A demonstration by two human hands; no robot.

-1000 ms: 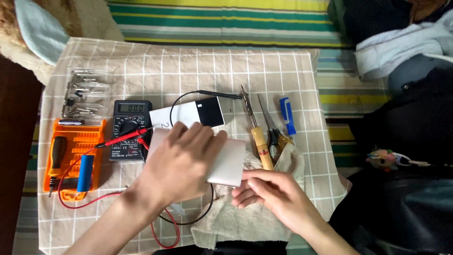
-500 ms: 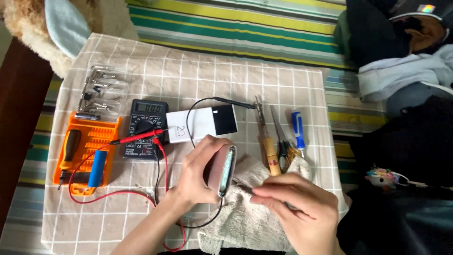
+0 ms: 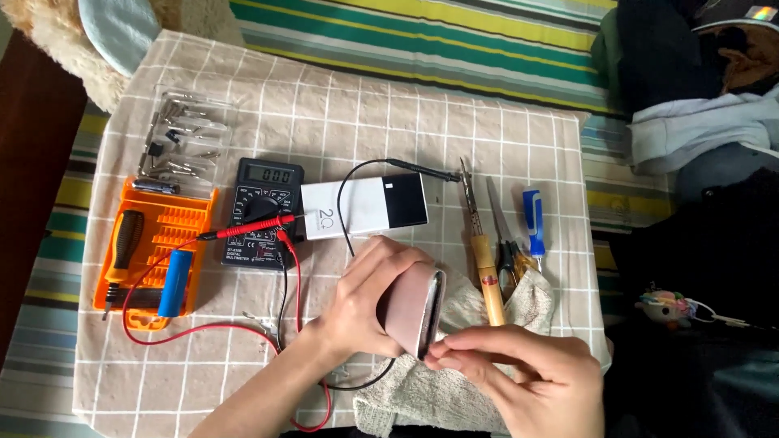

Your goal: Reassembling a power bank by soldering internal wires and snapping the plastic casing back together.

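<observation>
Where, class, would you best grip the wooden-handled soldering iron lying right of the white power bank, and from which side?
Grip the wooden-handled soldering iron by its pale wooden handle, probably from above, fingers closing across its width. It lies flat on the checked cloth, metal tip pointing away. The scissors lie close on its right and the beige rag touches its lower end, so the mid-handle looks freest.
</observation>
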